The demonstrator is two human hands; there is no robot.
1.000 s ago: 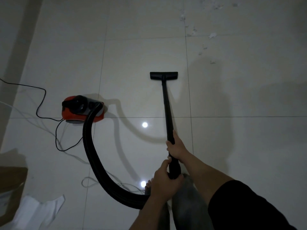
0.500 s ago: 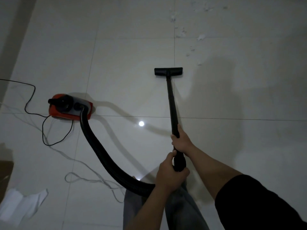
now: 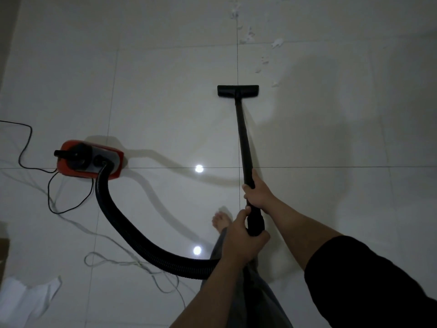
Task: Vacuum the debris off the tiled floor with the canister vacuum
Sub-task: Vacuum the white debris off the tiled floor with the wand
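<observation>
Debris [image 3: 277, 43], white scraps and flecks, lies scattered on the tiled floor [image 3: 165, 95] at the far upper right, just beyond and to the right of the floor nozzle [image 3: 238, 90]; the nearest fleck sits near the nozzle's right end without touching it. That nozzle is flat on the tile, straddling a grout line. The black wand [image 3: 243, 140] runs from it straight back toward me. My right hand [image 3: 259, 194] has its grip closed around the wand's lower part, and my left hand [image 3: 243, 242] has its grip closed around the thicker cuff below that, the two hands near each other, one above the other. The ribbed black hose [image 3: 132, 235] leaves behind my left hand and sweeps left in a broad curve to the red canister vacuum [image 3: 89, 160], which sits on the floor well to the left of the wand. A black power cord [image 3: 50, 185] trails off the canister toward the left edge. A pale thin cord [image 3: 123, 262] loops across the floor under the hose. White paper [image 3: 26, 297] lies at lower left. My bare foot [image 3: 221, 222] rests on the tile just left of my left hand. Two bright light reflections show on the glossy floor.
</observation>
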